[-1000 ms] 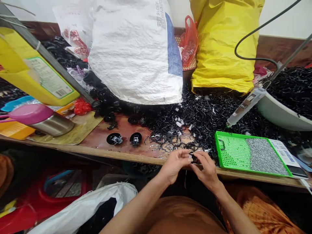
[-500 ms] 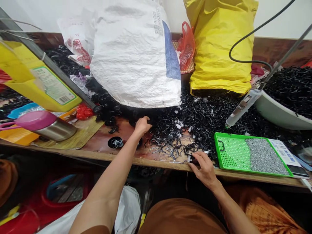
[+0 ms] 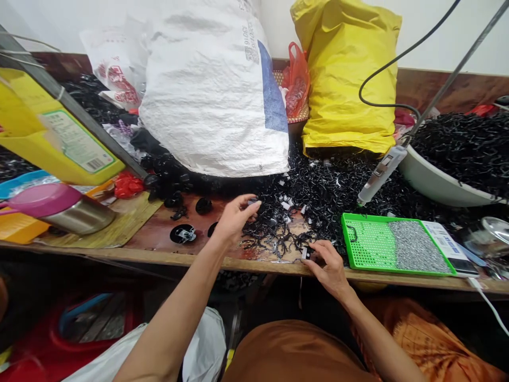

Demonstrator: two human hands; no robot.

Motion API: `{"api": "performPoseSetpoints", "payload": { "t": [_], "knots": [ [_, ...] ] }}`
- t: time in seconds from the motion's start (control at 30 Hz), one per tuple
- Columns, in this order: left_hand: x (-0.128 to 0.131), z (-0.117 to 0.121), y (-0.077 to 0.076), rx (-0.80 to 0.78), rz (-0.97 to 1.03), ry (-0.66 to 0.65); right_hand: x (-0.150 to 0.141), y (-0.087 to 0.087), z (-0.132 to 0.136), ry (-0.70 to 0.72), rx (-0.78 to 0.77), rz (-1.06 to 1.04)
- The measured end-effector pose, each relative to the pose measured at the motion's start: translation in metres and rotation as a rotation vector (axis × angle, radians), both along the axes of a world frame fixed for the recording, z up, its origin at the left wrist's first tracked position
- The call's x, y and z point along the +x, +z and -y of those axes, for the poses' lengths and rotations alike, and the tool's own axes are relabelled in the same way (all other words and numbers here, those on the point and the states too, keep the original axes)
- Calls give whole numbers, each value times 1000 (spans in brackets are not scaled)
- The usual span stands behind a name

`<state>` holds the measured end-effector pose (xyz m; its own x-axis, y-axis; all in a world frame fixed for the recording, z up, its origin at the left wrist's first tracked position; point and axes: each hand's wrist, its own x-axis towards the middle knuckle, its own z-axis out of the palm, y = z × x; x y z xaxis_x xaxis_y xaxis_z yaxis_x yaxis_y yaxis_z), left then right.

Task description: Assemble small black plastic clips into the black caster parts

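Head view: a small white-and-black part (image 3: 305, 254) sits at the front edge of the wooden bench (image 3: 145, 237), pinched between the thumb and fingers of the right hand (image 3: 330, 268); its finer detail is too small to read. Well apart from it, further left and deeper over the bench, the left hand (image 3: 234, 217) has its thumb and fingertips closed on a small dark piece (image 3: 252, 201), mostly covered by the fingers. Between and behind the hands spreads a loose heap of black pieces (image 3: 334, 183), with a few white bits (image 3: 286, 204) scattered through it. Left of the left wrist lies a black disc (image 3: 183, 234) bearing a silvery fitting, while a second dark round part (image 3: 212, 229) is partly hidden by the wrist. Near the right hand, a perforated green tray (image 3: 368, 244) holds a layer of fine grey bits (image 3: 419, 246) in its right part. Above the tray a pale powered driver (image 3: 382, 176) hangs slantwise, tip down, beside a wide bowl (image 3: 441, 183) piled with black pieces. Behind the heap stand a white sack (image 3: 214, 95) and a yellow sack (image 3: 350, 79). Far left, a steel mug (image 3: 83, 218) with a pink lid stands by a yellow jug (image 3: 59, 127).
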<state>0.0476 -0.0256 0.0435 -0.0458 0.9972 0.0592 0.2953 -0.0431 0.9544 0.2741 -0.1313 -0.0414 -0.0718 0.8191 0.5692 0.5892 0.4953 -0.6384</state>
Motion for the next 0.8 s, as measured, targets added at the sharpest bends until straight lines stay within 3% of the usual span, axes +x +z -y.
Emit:
{"api": "performPoseSetpoints", "payload": {
  "t": [0.07, 0.1, 0.17, 0.27, 0.47, 0.8],
  "knots": [
    [15, 23, -7, -282, 397, -264, -1, 14, 2, 13, -52, -117],
    [23, 34, -11, -384, 544, -336, -2, 21, 3, 28, -74, -164],
    [37, 55, -19, -523, 698, -396, -5, 35, 5, 74, -86, -242],
    [54, 76, -28, -612, 814, -417, -10, 47, 7, 140, -98, -266],
    [66, 92, -38, -579, 833, -428, -13, 43, 12, 109, -102, -141],
    [63, 102, -45, -485, 588, -387, -2, 33, 13, 198, -276, -156]
  ]
}}
